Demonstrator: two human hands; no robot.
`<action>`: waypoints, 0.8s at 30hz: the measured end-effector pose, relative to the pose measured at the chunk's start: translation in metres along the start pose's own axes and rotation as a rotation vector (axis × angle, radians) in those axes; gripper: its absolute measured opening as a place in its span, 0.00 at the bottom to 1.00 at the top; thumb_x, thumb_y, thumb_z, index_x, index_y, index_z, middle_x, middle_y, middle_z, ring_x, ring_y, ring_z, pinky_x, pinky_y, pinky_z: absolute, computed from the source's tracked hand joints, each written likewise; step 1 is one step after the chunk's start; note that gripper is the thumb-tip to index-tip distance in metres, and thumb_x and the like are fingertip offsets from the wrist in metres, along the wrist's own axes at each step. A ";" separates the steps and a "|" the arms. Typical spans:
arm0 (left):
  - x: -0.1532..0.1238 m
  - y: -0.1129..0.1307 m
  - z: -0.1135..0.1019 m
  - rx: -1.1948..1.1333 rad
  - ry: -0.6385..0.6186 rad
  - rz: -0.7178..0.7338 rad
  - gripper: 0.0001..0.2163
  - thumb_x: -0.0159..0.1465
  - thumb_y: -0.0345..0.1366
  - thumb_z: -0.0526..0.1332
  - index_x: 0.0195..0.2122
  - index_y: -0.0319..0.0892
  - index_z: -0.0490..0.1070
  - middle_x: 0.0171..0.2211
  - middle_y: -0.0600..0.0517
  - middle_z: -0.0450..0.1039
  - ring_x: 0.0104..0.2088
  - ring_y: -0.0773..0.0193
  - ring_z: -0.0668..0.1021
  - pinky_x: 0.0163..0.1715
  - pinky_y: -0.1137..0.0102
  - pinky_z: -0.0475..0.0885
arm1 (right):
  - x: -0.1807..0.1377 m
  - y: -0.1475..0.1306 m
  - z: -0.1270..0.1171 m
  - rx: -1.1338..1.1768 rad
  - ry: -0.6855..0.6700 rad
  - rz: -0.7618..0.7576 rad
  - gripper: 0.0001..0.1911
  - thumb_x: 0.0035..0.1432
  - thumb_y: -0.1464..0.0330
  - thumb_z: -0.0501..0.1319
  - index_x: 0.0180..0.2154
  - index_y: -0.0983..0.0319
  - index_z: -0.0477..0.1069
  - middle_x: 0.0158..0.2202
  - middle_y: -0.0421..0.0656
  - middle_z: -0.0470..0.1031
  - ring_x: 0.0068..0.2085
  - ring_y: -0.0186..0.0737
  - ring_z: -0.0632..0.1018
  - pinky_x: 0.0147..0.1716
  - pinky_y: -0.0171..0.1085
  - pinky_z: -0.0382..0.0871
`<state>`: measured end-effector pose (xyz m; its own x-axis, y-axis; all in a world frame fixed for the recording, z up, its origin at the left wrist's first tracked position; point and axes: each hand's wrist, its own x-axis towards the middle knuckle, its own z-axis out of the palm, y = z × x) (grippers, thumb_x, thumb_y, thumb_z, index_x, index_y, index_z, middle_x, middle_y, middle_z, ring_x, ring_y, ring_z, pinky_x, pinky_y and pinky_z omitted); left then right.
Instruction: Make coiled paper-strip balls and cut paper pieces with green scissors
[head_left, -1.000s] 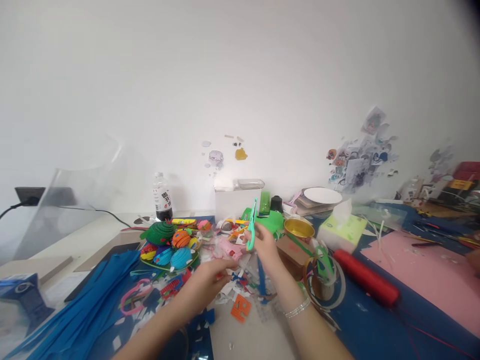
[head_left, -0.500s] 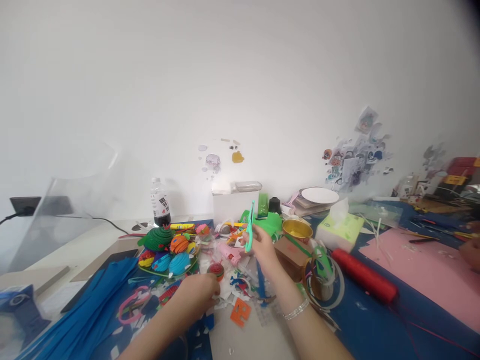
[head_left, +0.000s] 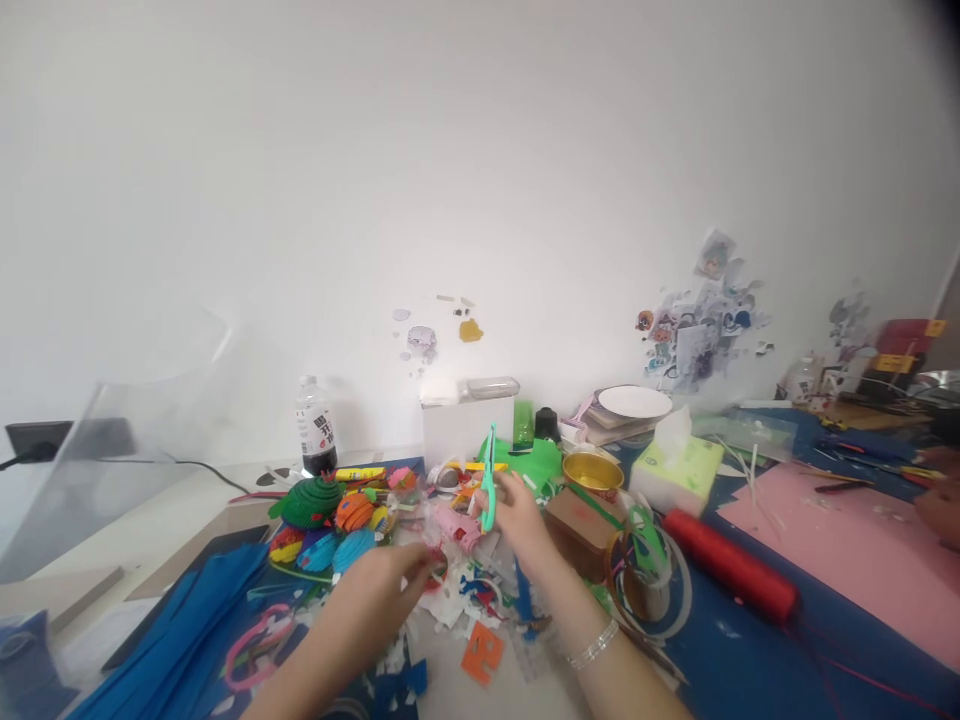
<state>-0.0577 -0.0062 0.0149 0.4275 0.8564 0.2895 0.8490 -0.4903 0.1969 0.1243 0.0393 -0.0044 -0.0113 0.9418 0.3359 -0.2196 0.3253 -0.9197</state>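
Observation:
My right hand [head_left: 517, 515] is closed around the handles of mint-green scissors [head_left: 489, 480], whose blades point upward. Lower and to the left, my left hand [head_left: 386, 585] has its fingers curled together over the littered middle of the table. Its fingertips overlap a small red coiled piece [head_left: 436, 572]; what they pinch, if anything, is hidden. Just beyond lies a pink glue gun [head_left: 457, 527]. Left of it sit coiled paper domes: a green one [head_left: 311, 502], an orange one [head_left: 354, 510] and a blue one [head_left: 358, 548]. An orange cut-out [head_left: 481, 652] lies in front among scraps.
Blue strips [head_left: 180, 620] and a pink ring [head_left: 259, 645] lie left. A bottle [head_left: 316, 430] stands at the back. Rightward are a gold bowl [head_left: 592, 472], a brown box [head_left: 581, 525], tissues [head_left: 679, 468], a red roll [head_left: 731, 565] and pink sheet [head_left: 840, 550]. Another person's hand [head_left: 941, 510] shows far right.
My left hand has shifted slightly left and its fingers now cover more of the red coiled piece. The scissors stay in my right hand, slightly lower and further left. The view has tilted a little.

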 end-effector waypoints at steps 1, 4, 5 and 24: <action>0.000 0.000 -0.002 -0.074 0.084 -0.040 0.12 0.61 0.37 0.49 0.31 0.44 0.72 0.25 0.51 0.76 0.25 0.62 0.77 0.23 0.74 0.66 | -0.001 0.001 0.002 -0.004 -0.028 0.003 0.22 0.43 0.57 0.66 0.38 0.64 0.70 0.18 0.37 0.69 0.19 0.34 0.70 0.19 0.33 0.63; 0.001 -0.001 0.000 -0.306 0.261 -0.119 0.12 0.59 0.42 0.52 0.33 0.44 0.72 0.27 0.52 0.78 0.26 0.63 0.78 0.25 0.75 0.70 | -0.004 0.006 0.010 -0.013 -0.112 0.015 0.23 0.44 0.57 0.65 0.39 0.64 0.69 0.19 0.37 0.70 0.18 0.33 0.69 0.18 0.33 0.62; 0.001 -0.001 0.002 -0.376 0.286 -0.129 0.12 0.59 0.44 0.52 0.33 0.44 0.72 0.28 0.52 0.78 0.27 0.63 0.78 0.26 0.75 0.71 | -0.005 0.007 0.012 -0.018 -0.136 0.014 0.23 0.44 0.57 0.65 0.40 0.64 0.68 0.19 0.37 0.71 0.18 0.33 0.70 0.18 0.33 0.63; 0.009 0.004 0.032 -0.981 0.222 -0.134 0.16 0.55 0.47 0.56 0.40 0.42 0.62 0.26 0.54 0.70 0.25 0.64 0.73 0.25 0.70 0.68 | -0.010 0.021 0.027 -0.217 -0.092 -0.168 0.21 0.42 0.76 0.60 0.43 0.63 0.70 0.28 0.39 0.71 0.29 0.36 0.71 0.29 0.34 0.65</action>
<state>-0.0405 0.0047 -0.0114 0.1957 0.9136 0.3565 0.2136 -0.3946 0.8937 0.0936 0.0345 -0.0218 -0.0829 0.8647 0.4955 -0.0119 0.4963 -0.8681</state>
